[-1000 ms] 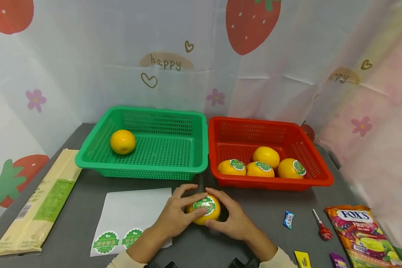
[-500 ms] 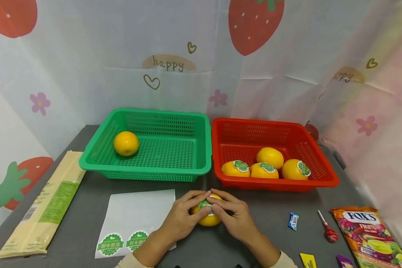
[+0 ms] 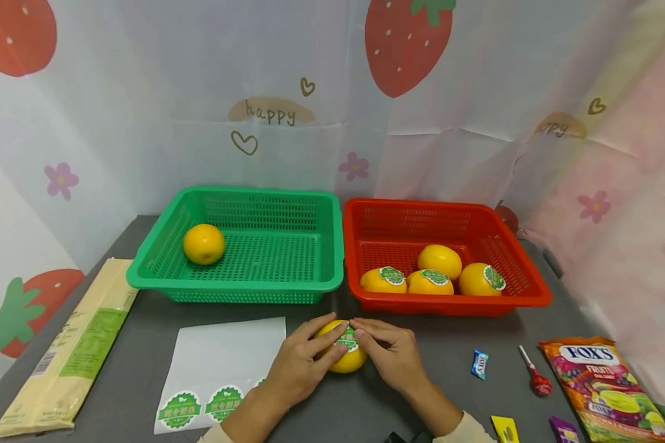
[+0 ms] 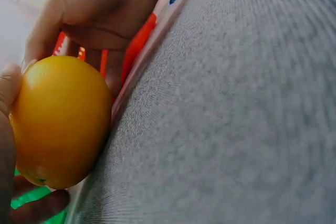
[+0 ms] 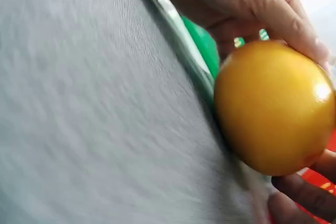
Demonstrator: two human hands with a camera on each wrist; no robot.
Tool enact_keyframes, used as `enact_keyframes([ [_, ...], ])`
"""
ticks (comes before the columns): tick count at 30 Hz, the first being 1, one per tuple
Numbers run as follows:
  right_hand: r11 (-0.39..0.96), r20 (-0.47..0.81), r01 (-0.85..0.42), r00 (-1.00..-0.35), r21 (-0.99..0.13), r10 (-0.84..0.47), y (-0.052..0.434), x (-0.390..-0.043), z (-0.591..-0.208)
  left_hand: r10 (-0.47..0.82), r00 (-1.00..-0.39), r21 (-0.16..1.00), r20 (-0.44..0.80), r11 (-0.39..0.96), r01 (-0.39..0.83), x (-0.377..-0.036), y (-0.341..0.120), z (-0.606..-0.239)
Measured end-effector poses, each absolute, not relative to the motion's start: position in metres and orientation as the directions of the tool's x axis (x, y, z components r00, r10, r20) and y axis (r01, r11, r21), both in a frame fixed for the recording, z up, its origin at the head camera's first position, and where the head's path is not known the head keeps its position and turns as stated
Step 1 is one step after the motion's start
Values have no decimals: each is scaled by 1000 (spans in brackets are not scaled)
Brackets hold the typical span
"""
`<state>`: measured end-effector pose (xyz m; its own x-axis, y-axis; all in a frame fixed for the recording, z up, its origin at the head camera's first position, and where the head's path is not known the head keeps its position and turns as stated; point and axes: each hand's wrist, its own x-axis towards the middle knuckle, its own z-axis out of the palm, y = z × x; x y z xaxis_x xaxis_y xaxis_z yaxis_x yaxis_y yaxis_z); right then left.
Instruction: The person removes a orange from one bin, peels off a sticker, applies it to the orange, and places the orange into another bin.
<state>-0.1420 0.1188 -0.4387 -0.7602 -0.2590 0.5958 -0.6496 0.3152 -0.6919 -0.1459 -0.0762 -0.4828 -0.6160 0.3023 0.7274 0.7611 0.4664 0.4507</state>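
Note:
A yellow-orange fruit (image 3: 345, 357) rests on the grey table between both hands, with a green round sticker (image 3: 346, 338) on its top. My left hand (image 3: 305, 362) cups its left side, fingers curled round it. My right hand (image 3: 389, 355) holds its right side, fingertips pressing on the sticker. The fruit (image 4: 60, 121) fills the left wrist view, and the same fruit (image 5: 275, 106) shows in the right wrist view. A white sticker sheet (image 3: 221, 369) with green stickers lies just left of the hands.
A green basket (image 3: 161, 271) holds one fruit (image 3: 204, 243). A red basket (image 3: 532, 295) holds several stickered fruits (image 3: 431, 274). A noodle packet (image 3: 66, 357) lies at the left. Wrapped sweets (image 3: 479, 363), a lollipop (image 3: 536, 380) and a candy bag (image 3: 606, 384) lie at the right.
Both hands have closed in over the top of the fruit, and the right fingertips now press the sticker. The fruit has stayed in place.

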Motion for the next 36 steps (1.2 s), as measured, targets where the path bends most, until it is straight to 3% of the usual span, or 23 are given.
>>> enact_keyframes([
  [2, 344, 642, -687, -724, -640, -252, 126, -145, -436, 298, -638, 464, 710, 483, 742, -143, -75, -485],
  [5, 337, 764, -778, -610, -530, -208, 146, -150, -420, 282, -691, 515, 666, 496, 699, -139, -73, -488],
  [8, 305, 871, -847, -481, -435, -95, 172, -152, -387, 264, -727, 561, 634, 491, 667, -138, -72, -487],
  [10, 371, 894, -828, -449, -421, 13, 190, -151, -368, 257, -734, 571, 629, 488, 660, -138, -71, -486],
  [12, 472, 878, -749, -460, -465, 134, 210, -154, -357, 255, -735, 569, 629, 493, 658, -139, -71, -485],
  [15, 592, 770, -520, -558, -615, 310, 245, -164, -360, 258, -740, 557, 622, 518, 649, -141, -71, -483],
  [19, 623, 592, -243, -673, -744, 444, 288, -183, -390, 260, -772, 576, 580, 539, 614, -142, -72, -482],
  [22, 611, 501, -134, -718, -780, 482, 304, -190, -417, 262, -800, 625, 540, 512, 589, -142, -73, -482],
  [25, 586, 479, -116, -711, -802, 515, 307, -191, -438, 247, -836, 696, 490, 466, 546, -142, -75, -478],
  [29, 566, 543, -198, -639, -801, 545, 305, -190, -451, 190, -870, 782, 455, 382, 493, -140, -77, -461],
  [36, 570, 617, -294, -579, -767, 533, 309, -193, -452, 180, -807, 749, 563, 303, 590, -171, -58, -392],
])
